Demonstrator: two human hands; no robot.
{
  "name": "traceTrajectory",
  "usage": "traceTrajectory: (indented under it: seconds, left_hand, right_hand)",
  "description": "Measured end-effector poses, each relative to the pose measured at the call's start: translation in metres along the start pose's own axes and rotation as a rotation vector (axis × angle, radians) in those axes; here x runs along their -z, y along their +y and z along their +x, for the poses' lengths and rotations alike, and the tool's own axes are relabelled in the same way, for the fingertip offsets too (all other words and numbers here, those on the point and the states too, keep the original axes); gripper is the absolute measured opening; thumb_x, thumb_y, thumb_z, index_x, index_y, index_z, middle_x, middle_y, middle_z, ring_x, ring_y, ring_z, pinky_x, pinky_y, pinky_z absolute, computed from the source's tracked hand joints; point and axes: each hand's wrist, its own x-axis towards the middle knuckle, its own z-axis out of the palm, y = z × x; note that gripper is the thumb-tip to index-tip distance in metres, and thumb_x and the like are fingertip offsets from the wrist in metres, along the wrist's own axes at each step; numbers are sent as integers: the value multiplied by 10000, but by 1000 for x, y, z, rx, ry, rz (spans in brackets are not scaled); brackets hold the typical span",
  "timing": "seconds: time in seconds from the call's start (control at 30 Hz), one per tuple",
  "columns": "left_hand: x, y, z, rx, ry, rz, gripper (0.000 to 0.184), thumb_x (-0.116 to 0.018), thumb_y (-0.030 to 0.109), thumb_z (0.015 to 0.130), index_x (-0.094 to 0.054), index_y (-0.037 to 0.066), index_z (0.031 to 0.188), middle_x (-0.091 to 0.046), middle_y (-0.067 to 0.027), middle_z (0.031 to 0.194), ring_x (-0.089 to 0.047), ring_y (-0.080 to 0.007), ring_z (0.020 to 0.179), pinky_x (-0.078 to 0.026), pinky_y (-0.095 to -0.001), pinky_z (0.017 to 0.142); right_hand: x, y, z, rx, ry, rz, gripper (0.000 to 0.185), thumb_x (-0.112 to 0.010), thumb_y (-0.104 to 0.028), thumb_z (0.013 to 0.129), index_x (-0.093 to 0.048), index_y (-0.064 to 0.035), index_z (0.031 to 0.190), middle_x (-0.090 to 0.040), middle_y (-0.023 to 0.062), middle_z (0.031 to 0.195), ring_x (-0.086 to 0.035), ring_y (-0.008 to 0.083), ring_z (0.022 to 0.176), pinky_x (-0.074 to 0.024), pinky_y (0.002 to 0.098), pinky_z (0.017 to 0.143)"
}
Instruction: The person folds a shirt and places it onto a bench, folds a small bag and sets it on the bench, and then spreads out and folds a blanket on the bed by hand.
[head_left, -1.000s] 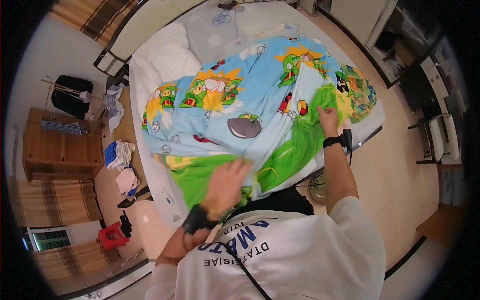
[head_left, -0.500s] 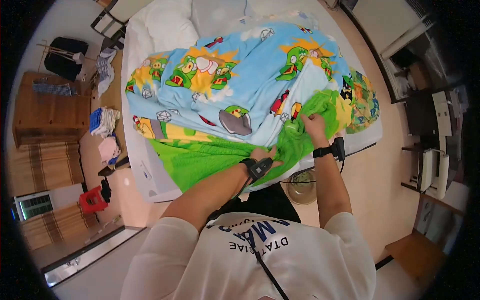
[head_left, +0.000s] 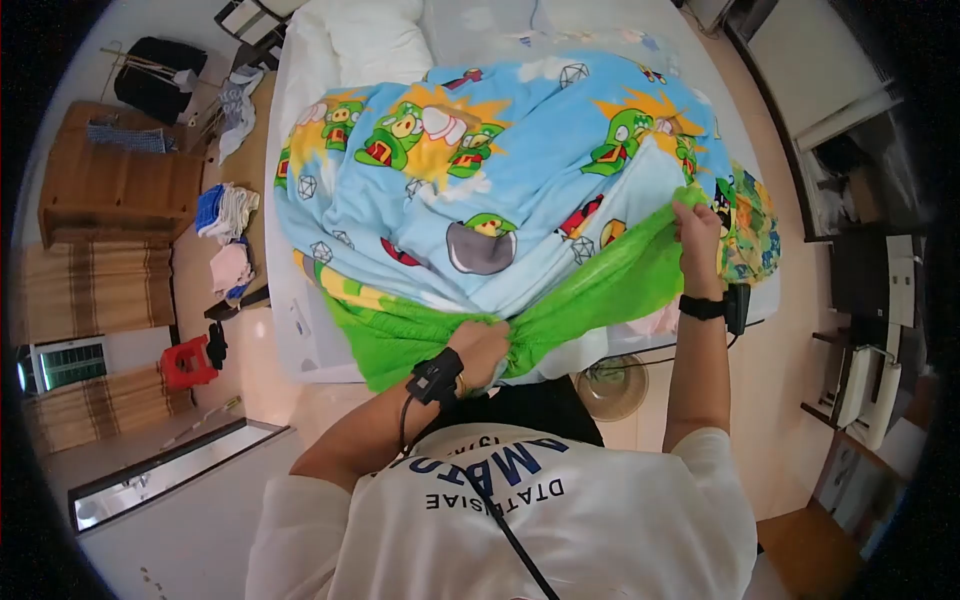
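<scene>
A light blue cartoon-print blanket [head_left: 540,120] with green and yellow parts lies rumpled over the bed. Gathered green cloth at its near edge is in the fist of my left hand [head_left: 480,350], close to my body. Further right and higher, my right hand [head_left: 698,235] pinches the corner of the green part. Between the two hands the green cloth is stretched out in a slanting band. Each wrist wears a black strapped device.
A white pillow or quilt [head_left: 375,40] lies at the bed's far left. A yellow-green patterned cloth [head_left: 752,225] hangs at the right edge. Folded clothes [head_left: 228,212] lie on the left, near a red stool [head_left: 188,362]. A round basin [head_left: 615,388] stands on the floor beside me.
My right hand has moved up and right, drawing the bunched green cloth out into a taut band. My left hand has shifted down and left and closed on the gathered edge.
</scene>
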Motion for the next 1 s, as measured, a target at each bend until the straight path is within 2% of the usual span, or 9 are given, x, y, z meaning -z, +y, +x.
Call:
traceTrajectory:
  seconds: [0.2, 0.3, 0.33, 0.43, 0.57, 0.6, 0.73, 0.93, 1.0]
  left_hand:
    - [37, 13, -30, 39, 193, -83, 119, -653, 74, 665, -675, 62, 781, -599, -149, 880, -632, -383, 782, -487, -487, 670]
    - [9, -6, -46, 106, 48, -89, 342, -704, 57, 601, -724, 100, 939, -596, -133, 965, -628, -372, 836, -496, -479, 687]
    - [6, -6, -52, 108, 47, -117, 358, -701, 49, 605, -728, 108, 957, -596, -132, 987, -632, -374, 845, -497, -482, 689]
    - [4, -4, -57, 118, 66, -151, 385, -696, 36, 596, -730, 108, 973, -594, -132, 1000, -634, -377, 843, -499, -486, 692]
    - [-4, -2, -55, 119, 56, -132, 416, -678, 23, 584, -729, 105, 988, -594, -143, 1006, -635, -382, 837, -500, -490, 691]
    - [-3, -2, -53, 122, 47, -136, 414, -675, 22, 584, -730, 105, 986, -593, -144, 1005, -635, -383, 837, -501, -490, 693]
    - [-2, -1, -52, 134, 41, -130, 397, -676, 27, 592, -728, 105, 978, -589, -143, 1013, -638, -381, 847, -508, -489, 707]
    - [-10, -5, -45, 180, -42, -59, 349, -717, 83, 624, -723, 124, 970, -589, -136, 1060, -644, -366, 879, -516, -484, 731]
    - [-9, -6, -42, 187, -34, -70, 342, -726, 98, 632, -723, 135, 972, -590, -134, 1065, -645, -362, 881, -518, -481, 736]
  right_hand:
    - [-5, 25, 25, 207, 103, -243, 206, -724, -172, 865, -624, -18, 772, -601, 3, 669, -543, 112, 567, -426, 269, 539]
    - [-12, 42, 19, 154, -352, -320, 209, -717, -202, 883, -665, -1, 897, -657, 24, 787, -616, 133, 729, -483, 286, 668]
    - [-4, 53, 24, 261, -327, -414, 226, -702, -189, 895, -674, -1, 1018, -693, 70, 929, -641, 160, 874, -498, 307, 765]
    - [43, 68, 57, 476, -81, -678, 203, -686, -144, 898, -667, -17, 1055, -700, 99, 997, -655, 190, 908, -515, 330, 789]
    - [60, 74, 80, 421, -157, -662, 164, -671, -94, 890, -676, -26, 1039, -702, 118, 983, -672, 233, 919, -529, 360, 809]
    - [45, 62, 72, 314, -196, -568, 272, -730, -74, 800, -651, -38, 1057, -662, 145, 1017, -639, 297, 979, -510, 388, 847]
    - [15, 44, 62, 723, -439, -907, 559, -803, -75, 592, -573, -75, 1101, -538, 183, 1081, -514, 397, 1085, -452, 439, 935]
    - [21, 67, 80, 645, -337, -1284, 402, -851, -129, 627, -613, -34, 937, -583, 162, 973, -569, 385, 974, -478, 449, 844]
    - [22, 50, 94, 616, -442, -1050, 357, -851, -157, 664, -617, -20, 896, -604, 151, 953, -583, 367, 920, -483, 440, 800]
